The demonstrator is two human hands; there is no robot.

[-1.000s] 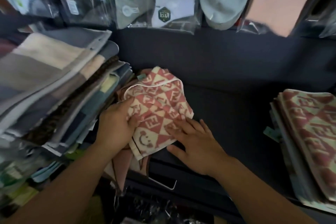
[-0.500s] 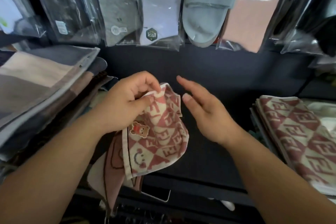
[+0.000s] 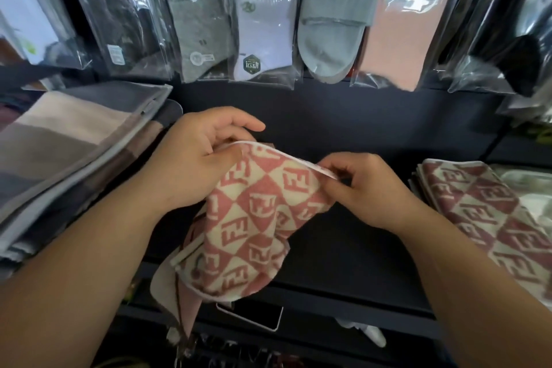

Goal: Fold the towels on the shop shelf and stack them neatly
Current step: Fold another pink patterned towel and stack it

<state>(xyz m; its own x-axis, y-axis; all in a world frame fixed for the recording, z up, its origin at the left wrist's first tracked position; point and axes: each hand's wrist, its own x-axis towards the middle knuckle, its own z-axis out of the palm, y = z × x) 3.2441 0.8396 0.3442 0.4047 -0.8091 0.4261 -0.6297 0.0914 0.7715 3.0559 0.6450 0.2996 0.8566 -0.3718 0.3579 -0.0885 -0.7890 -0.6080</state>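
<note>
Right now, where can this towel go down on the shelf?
The dark shelf is bare in the middle, under the held towel, between the striped towel stack on the left and the pink checked stack on the right. Both sides are crowded; sock packets hang behind.

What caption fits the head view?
Left hand and right hand pinch the top edge of a pink checked towel above the shelf.

The pink-and-cream terry towel (image 3: 254, 218) is checked in dusty pink and cream diamonds, each with a blocky letter motif in the other colour, and has white trim. The right-hand towel stack (image 3: 478, 212) repeats this pattern. The left-hand towel pile (image 3: 68, 134) has beige, brown and grey bands. The shelf (image 3: 358, 134) is dark navy. The far bagged socks (image 3: 203, 24) are black, grey, white and peach.
</note>
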